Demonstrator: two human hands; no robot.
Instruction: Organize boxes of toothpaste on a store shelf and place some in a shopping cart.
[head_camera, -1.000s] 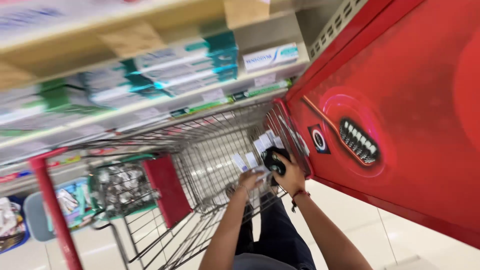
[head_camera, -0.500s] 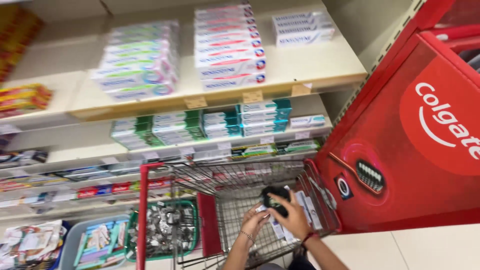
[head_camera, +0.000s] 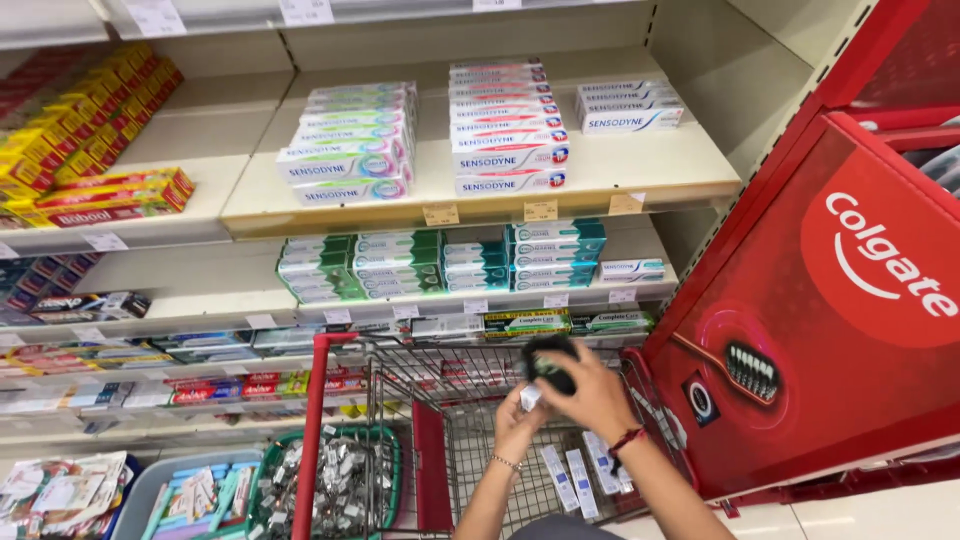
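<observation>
White toothpaste boxes (head_camera: 510, 130) fill the top shelf, green boxes (head_camera: 360, 265) sit below, yellow price tags (head_camera: 540, 210) between, red display panel (head_camera: 830, 310) right.

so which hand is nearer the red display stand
Right. The right hand, holding a dark object over the cart, sits just left of the red stand. The left hand is lower and further left.

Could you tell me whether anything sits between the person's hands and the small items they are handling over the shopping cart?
Nothing visible does: the right hand already grips the dark device, and the left hand touches the small white box, above the cart.
</observation>
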